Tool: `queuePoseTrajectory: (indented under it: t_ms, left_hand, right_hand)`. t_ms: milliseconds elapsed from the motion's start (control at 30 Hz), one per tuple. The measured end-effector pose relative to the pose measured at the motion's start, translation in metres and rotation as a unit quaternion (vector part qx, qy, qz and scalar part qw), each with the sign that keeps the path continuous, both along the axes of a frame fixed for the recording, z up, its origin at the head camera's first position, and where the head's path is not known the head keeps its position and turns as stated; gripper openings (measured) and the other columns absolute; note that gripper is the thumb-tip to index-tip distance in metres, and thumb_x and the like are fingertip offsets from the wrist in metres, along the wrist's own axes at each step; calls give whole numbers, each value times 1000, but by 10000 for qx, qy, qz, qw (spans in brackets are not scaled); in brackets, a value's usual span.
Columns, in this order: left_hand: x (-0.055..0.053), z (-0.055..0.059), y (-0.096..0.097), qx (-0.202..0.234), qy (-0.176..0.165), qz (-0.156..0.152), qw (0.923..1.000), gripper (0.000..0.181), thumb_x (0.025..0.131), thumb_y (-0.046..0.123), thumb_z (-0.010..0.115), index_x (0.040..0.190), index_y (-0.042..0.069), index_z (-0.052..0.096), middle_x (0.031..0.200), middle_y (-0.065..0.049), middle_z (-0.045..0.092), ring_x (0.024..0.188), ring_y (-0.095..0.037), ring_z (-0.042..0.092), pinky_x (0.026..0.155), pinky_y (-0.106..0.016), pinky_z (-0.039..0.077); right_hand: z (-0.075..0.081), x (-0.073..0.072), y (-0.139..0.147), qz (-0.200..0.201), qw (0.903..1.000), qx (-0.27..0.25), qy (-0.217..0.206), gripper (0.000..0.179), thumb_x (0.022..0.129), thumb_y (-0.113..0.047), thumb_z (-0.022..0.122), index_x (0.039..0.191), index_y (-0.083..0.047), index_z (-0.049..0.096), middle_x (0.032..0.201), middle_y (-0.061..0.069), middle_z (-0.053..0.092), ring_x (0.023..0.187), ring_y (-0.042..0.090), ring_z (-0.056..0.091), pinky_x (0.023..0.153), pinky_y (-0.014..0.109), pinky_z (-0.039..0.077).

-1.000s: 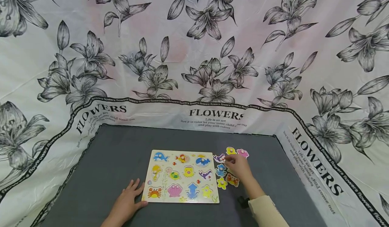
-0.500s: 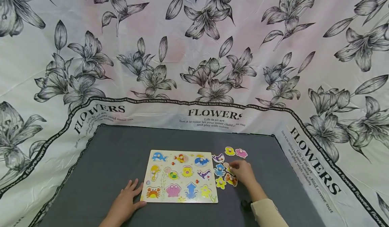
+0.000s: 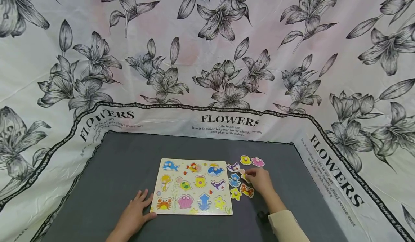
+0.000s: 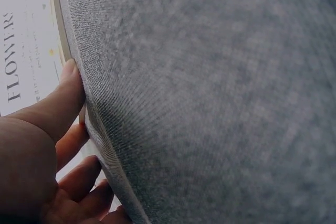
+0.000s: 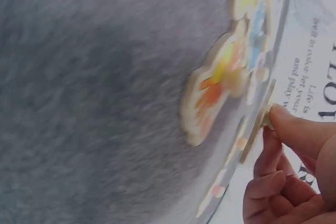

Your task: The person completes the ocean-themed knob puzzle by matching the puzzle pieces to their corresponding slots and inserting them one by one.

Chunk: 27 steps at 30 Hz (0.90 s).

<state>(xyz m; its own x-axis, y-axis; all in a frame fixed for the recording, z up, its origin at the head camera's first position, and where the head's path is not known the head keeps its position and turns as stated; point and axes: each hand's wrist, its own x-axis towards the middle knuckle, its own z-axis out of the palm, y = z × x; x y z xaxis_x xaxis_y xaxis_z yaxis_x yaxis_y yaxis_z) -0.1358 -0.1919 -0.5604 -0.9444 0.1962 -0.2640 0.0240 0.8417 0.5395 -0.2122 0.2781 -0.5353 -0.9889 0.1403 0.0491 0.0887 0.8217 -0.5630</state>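
A light wooden puzzle board point(image 3: 170, 184) printed with colourful sea animals lies on the table. My left hand point(image 3: 133, 215) rests at its lower left corner, thumb on the front edge and fingers spread along the left side. To the right of the board, my right hand point(image 3: 263, 182) pinches a puzzle piece point(image 5: 257, 122) by its small knob. In the right wrist view that piece appears edge-on, and in the head view my fingertips partly cover it, so its full picture is hidden. Beneath and around it lie an orange crab piece point(image 3: 247, 190), a blue squid piece point(image 3: 234, 180) and a purple piece point(image 3: 233, 167).
A yellow piece point(image 3: 245, 160) and a pink piece point(image 3: 258, 162) lie beyond my right hand. Nearer me is a yellow star piece point(image 3: 235, 194). A small black object point(image 3: 262, 216) sits by the right sleeve. Flower-printed cloth point(image 3: 227, 126) borders the grey table point(image 3: 129, 162).
My right hand first shifted slightly right and toward me, then rose a little with the pinched piece. The left hand stays at the board's corner.
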Motion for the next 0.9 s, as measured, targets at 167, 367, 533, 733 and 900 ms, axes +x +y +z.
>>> queuePoseTrajectory:
  t_ms: [167,367,533,733,900]
  left_hand:
    - [-1,0,-1,-27,57,-17,10000,83,78,44,82,146,5,54,158,-26,36,149,-51,24,114,-72,27]
    - [0,-3,-2,-18,64,-3,10000,84,77,45,83,146,5,54,158,-26,37,148,-51,24,114,-72,27]
    - [0,-2,-2,-18,82,4,10000,84,77,44,83,146,6,54,158,-25,37,149,-50,24,114,-71,27]
    - [-1,-1,0,-97,42,-22,9999,84,77,46,82,147,7,54,159,-25,37,149,-50,24,115,-71,27]
    - [-1,-2,0,-81,28,-1,10000,85,77,45,82,147,6,54,159,-25,36,149,-50,24,115,-71,27]
  right_hand:
    - [11,-1,-14,88,9987,-492,-18,7,88,-11,79,94,-7,80,87,5,75,73,12,66,66,31,59]
    - [21,1,-40,268,9955,-905,-109,8,88,-11,79,95,-7,80,86,3,74,71,12,65,65,28,59]
    - [29,2,-64,519,9939,-967,-78,7,88,-14,80,95,-12,81,88,0,73,72,14,61,64,25,55]
    - [31,2,-93,1007,9896,-1026,-29,6,88,-14,80,94,-14,81,86,-2,73,69,12,60,59,26,53]
    - [31,0,-119,1655,9824,-853,180,4,88,-15,80,92,-15,82,89,-2,74,67,10,57,53,23,49]
